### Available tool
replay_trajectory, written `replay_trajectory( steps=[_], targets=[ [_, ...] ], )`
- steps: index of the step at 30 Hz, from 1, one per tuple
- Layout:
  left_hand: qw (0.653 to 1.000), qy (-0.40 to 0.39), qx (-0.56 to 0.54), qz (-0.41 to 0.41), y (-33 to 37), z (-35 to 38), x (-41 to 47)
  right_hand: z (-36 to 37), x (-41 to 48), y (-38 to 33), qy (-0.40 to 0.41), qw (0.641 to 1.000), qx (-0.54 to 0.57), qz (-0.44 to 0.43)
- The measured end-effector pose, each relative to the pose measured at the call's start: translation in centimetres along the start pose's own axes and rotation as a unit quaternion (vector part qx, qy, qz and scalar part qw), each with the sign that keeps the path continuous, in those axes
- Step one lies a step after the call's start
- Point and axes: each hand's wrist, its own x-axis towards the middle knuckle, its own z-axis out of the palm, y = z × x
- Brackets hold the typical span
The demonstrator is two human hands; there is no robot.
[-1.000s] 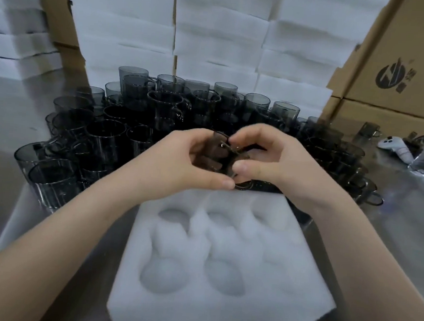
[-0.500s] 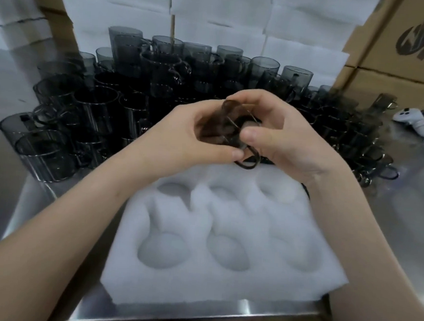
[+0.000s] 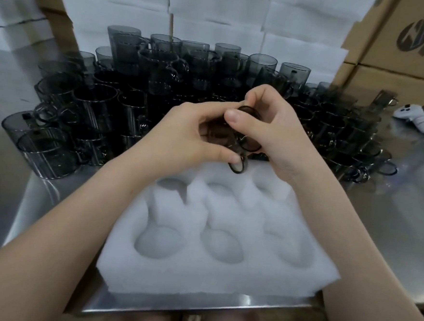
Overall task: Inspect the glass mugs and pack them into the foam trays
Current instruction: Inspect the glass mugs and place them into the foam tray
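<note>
Smoked glass mug (image 3: 247,147) is held clear above the far edge of the foam tray (image 3: 212,280), gripped between both hands. Left hand (image 3: 190,136) is curled round one side, thumb pressed in low. Right hand (image 3: 275,132) is wrapped round the other side, fingers (image 3: 234,118) pinched on the rim. Handle loop is seen hanging down toward the tray. No mug is seen in any visible pocket, so the step is judged as inspection, with packing not yet started. Risks: smooth glass turned between fingertips could be slipped. A drop onto foam would likely be harmless, but a drop beyond the tray's far edge would land on the massed mugs (image 3: 125,99) crowded there, and chips or a knock-on topple could be caused. Handle could be snagged on a pocket wall if lowered unaligned. The tray sits at the counter (image 3: 402,223) near edge, so it could be pushed off by a hard seating press.
</note>
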Motion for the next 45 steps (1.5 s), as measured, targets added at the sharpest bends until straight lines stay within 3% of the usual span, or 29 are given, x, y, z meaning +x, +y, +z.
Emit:
replay_trajectory(
  steps=[5,13,19,28,32,35,41,45],
  targets=[
    [0.999,0.004,-0.041,0.016,-0.4,-0.1,-0.2,0.0,0.1,0.2,0.035,0.998,0.041,0.021],
    [0.992,0.023,-0.119,0.043,-0.3,-0.6,-0.4,-1.4,0.2,0.3,-0.096,0.975,0.193,0.056],
    [0.99,0.049,-0.122,0.047,-0.5,-0.8,-0.4,-1.7,-0.2,0.5,-0.164,0.965,0.203,0.019],
    [0.998,0.039,-0.023,0.033,-0.6,-0.1,-0.4,0.1,-0.3,0.2,-0.033,0.999,-0.023,-0.009],
    [0.998,0.043,0.027,0.049,-0.5,0.1,-0.4,0.3,0.0,0.3,0.021,0.999,-0.019,-0.023],
    [0.998,0.043,-0.008,0.056,-0.3,0.1,-0.5,0.0,0.2,0.4,0.037,0.998,0.044,0.013],
    [0.991,0.084,-0.091,0.053,0.0,-0.4,-0.7,-1.1,0.2,0.6,-0.107,0.963,0.247,0.029],
    [0.986,0.114,-0.108,0.05,0.2,-0.5,-0.7,-1.1,0.2,0.8,-0.178,0.949,0.259,0.002]
  ],
)
